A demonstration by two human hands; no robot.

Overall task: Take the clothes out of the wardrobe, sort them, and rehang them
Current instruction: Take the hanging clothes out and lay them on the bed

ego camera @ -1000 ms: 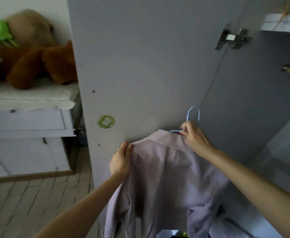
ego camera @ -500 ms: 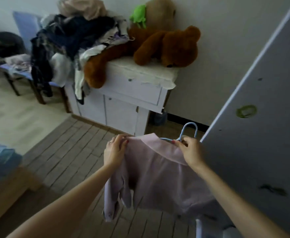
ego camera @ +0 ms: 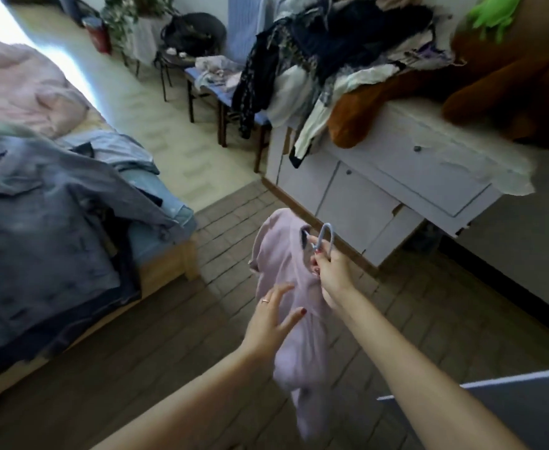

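The right hand pinched the blue hanger carrying the lilac shirt; the left hand, fingers spread, touched the cloth. Left lay the bed with denim clothes; ahead, a white cabinet. The shirt's hem blurred.

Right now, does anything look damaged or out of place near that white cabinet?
Yes. The white cabinet has a lower door panel hanging askew, tilted off its frame. On top, a heap of clothes spills over the cabinet's edge beside a brown plush bear.
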